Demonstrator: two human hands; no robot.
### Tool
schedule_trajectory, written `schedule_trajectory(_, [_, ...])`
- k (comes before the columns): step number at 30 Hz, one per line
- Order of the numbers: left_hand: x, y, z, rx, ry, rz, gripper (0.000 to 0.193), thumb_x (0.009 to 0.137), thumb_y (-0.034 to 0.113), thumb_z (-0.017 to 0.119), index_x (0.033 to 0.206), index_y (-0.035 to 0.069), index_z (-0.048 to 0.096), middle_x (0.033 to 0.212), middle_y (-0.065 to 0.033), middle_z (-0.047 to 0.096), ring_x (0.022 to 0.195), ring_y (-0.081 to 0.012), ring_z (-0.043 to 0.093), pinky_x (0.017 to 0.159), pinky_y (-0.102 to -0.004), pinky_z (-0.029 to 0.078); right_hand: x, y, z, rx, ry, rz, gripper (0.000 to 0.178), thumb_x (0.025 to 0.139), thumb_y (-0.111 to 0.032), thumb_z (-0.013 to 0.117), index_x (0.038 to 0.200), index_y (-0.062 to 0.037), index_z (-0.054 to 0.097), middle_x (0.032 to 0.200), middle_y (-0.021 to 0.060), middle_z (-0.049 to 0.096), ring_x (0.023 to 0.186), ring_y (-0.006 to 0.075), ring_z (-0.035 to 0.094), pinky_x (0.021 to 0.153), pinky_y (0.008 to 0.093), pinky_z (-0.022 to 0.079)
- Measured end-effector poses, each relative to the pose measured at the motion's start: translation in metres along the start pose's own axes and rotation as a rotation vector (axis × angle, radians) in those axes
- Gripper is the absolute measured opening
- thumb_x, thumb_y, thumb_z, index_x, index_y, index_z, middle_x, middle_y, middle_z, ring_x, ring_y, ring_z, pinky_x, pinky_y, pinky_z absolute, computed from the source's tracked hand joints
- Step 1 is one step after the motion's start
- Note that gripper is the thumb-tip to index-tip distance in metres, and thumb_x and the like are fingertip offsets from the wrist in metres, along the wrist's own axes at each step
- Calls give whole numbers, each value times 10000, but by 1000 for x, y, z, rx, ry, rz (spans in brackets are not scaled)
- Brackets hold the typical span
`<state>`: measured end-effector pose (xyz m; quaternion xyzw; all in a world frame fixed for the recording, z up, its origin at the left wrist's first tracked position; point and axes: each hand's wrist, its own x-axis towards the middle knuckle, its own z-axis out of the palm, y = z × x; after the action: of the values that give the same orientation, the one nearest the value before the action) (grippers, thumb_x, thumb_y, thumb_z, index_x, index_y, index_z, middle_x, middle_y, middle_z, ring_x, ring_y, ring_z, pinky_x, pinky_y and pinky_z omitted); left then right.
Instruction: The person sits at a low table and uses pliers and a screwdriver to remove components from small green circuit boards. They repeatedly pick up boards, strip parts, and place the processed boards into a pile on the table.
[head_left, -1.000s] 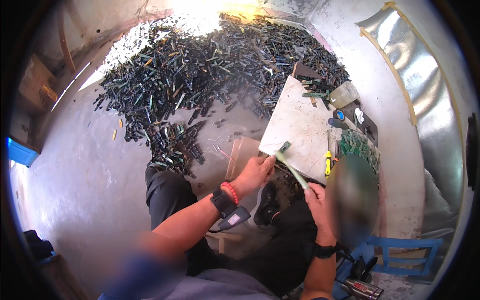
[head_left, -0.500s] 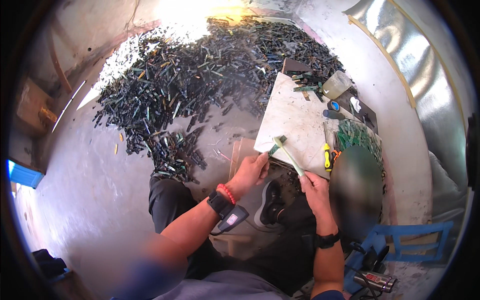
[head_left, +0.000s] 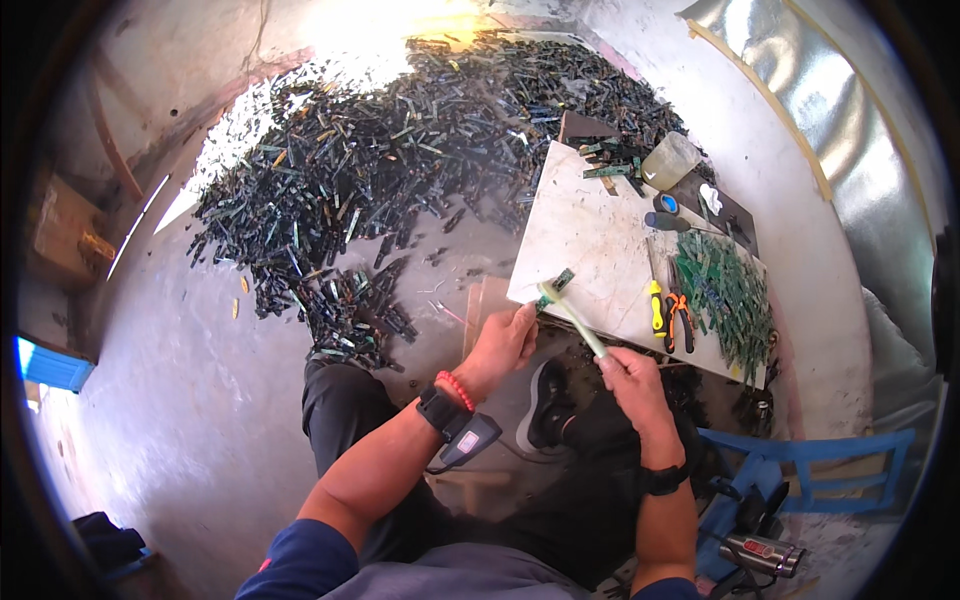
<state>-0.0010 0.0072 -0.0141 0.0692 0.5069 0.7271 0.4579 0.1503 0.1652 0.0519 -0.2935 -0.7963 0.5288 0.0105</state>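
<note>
From where I'm standing, the left hand (head_left: 508,345) is pinching the near end of a small dark-green strip (head_left: 565,279) between thumb and fingertips. The strip is lying slantwise over the near left corner of the low white counter (head_left: 600,250); I can't tell whether its whole length is touching. The right hand (head_left: 632,385) is closing its fingers around the handle of a pale green brush (head_left: 588,332), and the brush head is crossing the strip just beyond the left fingertips.

For good brushing, I'd be pressing the strip flat on the counter so it isn't tipping at the edge, holding only its very end, and stroking lengthwise, away from those fingertips, with light pressure. Strokes should be staying clear of the loose green pieces (head_left: 725,300) sitting at the right, beyond the yellow screwdriver (head_left: 656,310) and the orange-handled pliers (head_left: 679,322).
</note>
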Motion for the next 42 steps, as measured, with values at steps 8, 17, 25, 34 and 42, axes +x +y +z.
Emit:
schedule_trajectory(8, [3,-4,-3,0,-25,12,483,1019,378,388,647,71,403,568,-8,365,440,-110,329,423,-271,284,-4,-2,2,8,-55,34,215,923,-183,575,959,13,656,629,-37,479,590,44,418,527,223,350])
schedule_trajectory(17, [-5,10,-1,39,52,-57,430,1001,389,420,722,67,471,601,-9,436,478,-100,377,425,-246,305,0,5,0,7,122,-65,192,915,-167,593,892,19,636,616,-33,451,571,56,396,515,244,346])
schedule_trajectory(25, [-5,6,-7,84,46,-38,424,993,398,427,751,58,500,595,-19,462,462,-108,406,423,-243,325,0,2,-8,-15,77,-46,226,912,-188,583,912,32,633,596,5,478,562,83,418,525,270,371])
schedule_trajectory(34, [-10,14,-3,68,53,-60,412,995,394,430,754,67,498,612,-15,463,474,-98,394,422,-235,315,-1,6,5,-145,118,-63,246,915,-213,574,932,24,638,598,42,505,570,115,449,548,296,401])
schedule_trajectory(42, [-4,15,-11,-297,-66,-236,323,990,368,440,784,120,460,644,25,403,514,-81,354,427,-221,278,5,3,-7,-15,55,85,235,916,-186,558,888,29,649,602,-16,490,550,60,398,497,251,326])
